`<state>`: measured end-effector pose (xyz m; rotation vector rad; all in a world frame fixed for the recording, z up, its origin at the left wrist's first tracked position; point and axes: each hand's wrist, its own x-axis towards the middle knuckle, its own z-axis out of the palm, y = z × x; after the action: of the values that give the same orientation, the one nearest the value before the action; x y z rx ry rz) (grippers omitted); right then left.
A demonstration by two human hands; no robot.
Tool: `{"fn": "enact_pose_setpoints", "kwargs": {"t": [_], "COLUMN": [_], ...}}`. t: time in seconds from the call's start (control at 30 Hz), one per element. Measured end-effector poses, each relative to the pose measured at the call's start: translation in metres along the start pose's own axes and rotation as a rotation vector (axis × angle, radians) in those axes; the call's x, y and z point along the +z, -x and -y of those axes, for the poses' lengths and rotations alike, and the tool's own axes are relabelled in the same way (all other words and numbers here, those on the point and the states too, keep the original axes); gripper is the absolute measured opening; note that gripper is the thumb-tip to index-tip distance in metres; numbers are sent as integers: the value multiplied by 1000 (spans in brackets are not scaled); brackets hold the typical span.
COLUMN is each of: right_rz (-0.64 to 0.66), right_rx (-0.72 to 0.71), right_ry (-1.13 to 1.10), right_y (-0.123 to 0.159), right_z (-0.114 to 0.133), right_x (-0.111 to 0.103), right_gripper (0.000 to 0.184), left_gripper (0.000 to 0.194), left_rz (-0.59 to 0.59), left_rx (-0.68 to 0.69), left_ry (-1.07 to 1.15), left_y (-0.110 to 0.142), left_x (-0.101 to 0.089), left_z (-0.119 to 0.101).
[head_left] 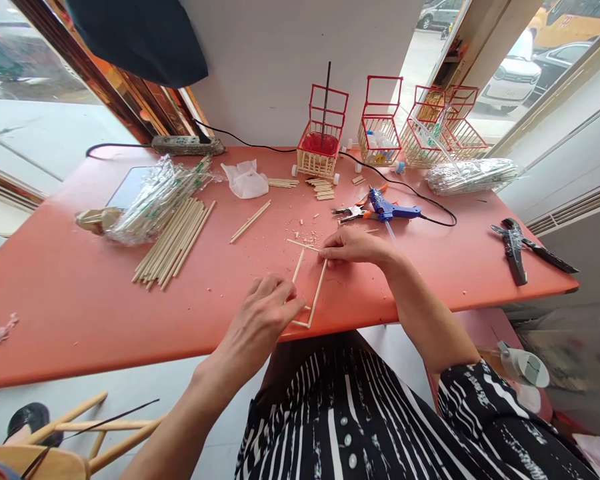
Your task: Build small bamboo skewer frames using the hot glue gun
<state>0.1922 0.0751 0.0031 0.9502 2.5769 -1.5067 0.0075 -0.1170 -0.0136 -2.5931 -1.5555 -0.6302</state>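
Note:
A small frame of thin wooden sticks [317, 293] lies on the red table in front of me, made of long sides and short crosspieces. My left hand [270, 303] is closed around its near left part, and the fingers hide some of it. At the far right corner my right hand [350, 247] pinches the frame, where a thin crosspiece [300, 245] sticks out to the left. Just beyond my right hand rests a blue glue gun [393, 208] with a clear glue stick, beside orange-handled pliers [353, 212]. Wood crumbs [307, 235] lie near the fingers.
Left on the red table [220, 307] are a pile of wooden sticks [175, 243] and plastic-wrapped sticks [155, 197]. Several small stick carts, one a red-lined cart [317, 157], stand at the back. Black cutters [515, 250] lie right; a black cable [270, 148] crosses behind.

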Motion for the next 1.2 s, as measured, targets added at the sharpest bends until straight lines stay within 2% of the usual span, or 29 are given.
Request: {"fn": "enact_pose_setpoints", "kwargs": {"t": [0.1, 0.2, 0.27, 0.37, 0.47, 0.57, 0.63, 0.7, 0.77, 0.87, 0.97, 1.07, 1.2], "right_rz": [4, -7, -45, -110, -171, -236, -275, -317, -367, -467, -567, -622, -665], "right_rx": [-1, -12, -8, 14, -23, -73, -90, -104, -115, -119, -120, -128, -127], "right_ry": [14, 31, 52, 2, -81, -118, -152, -184, -202, -200, -190, -209, -233], "right_y": [0, 1, 3, 7, 11, 12, 11, 11, 11, 11, 11, 12, 13], "right_z": [-1, -2, 0, 4, 9, 9, 8, 7, 5, 5, 4, 4, 5], "right_x": [0, -2, -4, -6, -8, -9, -9, -9, -8, -6, -5, -5, -5], "right_gripper": [31, 31, 31, 33, 35, 36, 36, 36, 35, 33, 31, 30, 30], "left_gripper": [17, 15, 10, 9, 14, 15, 15, 18, 24, 37, 39, 38, 35], "left_rz": [-32, -174, -336, -417, -363, -286, -247, -247, -247, -146, -71, -54, -57], "left_rx": [-4, -57, -169, -421, -609, -677, -712, -741, -764, -756, -751, -727, -630], "left_ry": [48, 206, 254, 221, 270, 327, 362, 457, 659, 919, 970, 971, 893], "left_y": [-2, -5, -8, -19, -38, -62, -77, -88, -96, -105, -113, -122, -132], "left_x": [-1, -12, -21, -26, -18, -4, 3, 7, 9, 7, 1, -6, -14], "left_z": [-2, 2, 11, 37, 68, 92, 99, 100, 96, 86, 77, 74, 71]}}
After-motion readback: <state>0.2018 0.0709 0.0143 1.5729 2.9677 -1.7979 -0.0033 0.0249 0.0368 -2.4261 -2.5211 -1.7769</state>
